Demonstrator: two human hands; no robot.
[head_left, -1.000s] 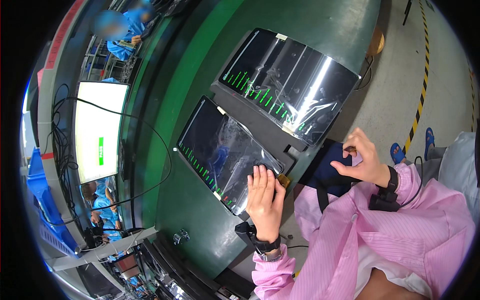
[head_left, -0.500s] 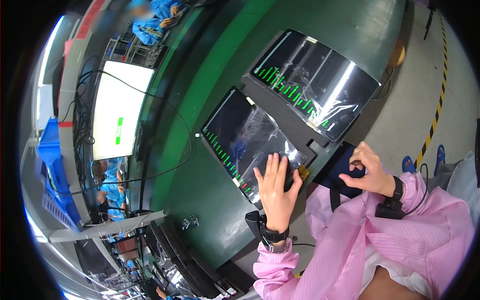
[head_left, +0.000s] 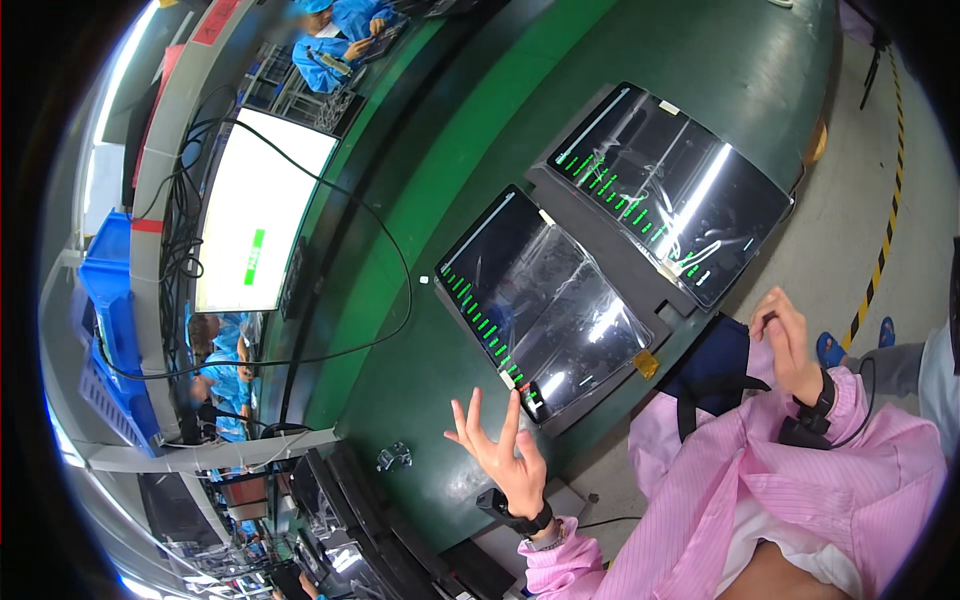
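Observation:
Two dark display panels lie side by side on the green bench, lit with rows of green marks and covered by wrinkled clear film. My left hand [head_left: 503, 458] is open with fingers spread, by the lower-left corner of the nearer panel [head_left: 545, 295]. Its index fingertip overlaps that corner in the picture; whether it touches, I cannot tell. The farther panel [head_left: 675, 190] rests in a black holder, out of reach of both hands. My right hand [head_left: 785, 342] hovers near my body off the bench edge, fingers curled in; what they hold, if anything, is hidden.
A lit white monitor [head_left: 265, 210] with a green block stands at the left, a black cable [head_left: 410, 285] looping from it onto the bench. Crumpled clear plastic [head_left: 394, 456] lies left of my left hand. Blue bins [head_left: 110, 300] sit far left. People in blue [head_left: 335, 45] work beyond.
My left hand has lifted off the nearer panel's film and shifted left and down, spreading its fingers. My right hand has moved slightly right and its fingers have curled downward. The view has shifted.

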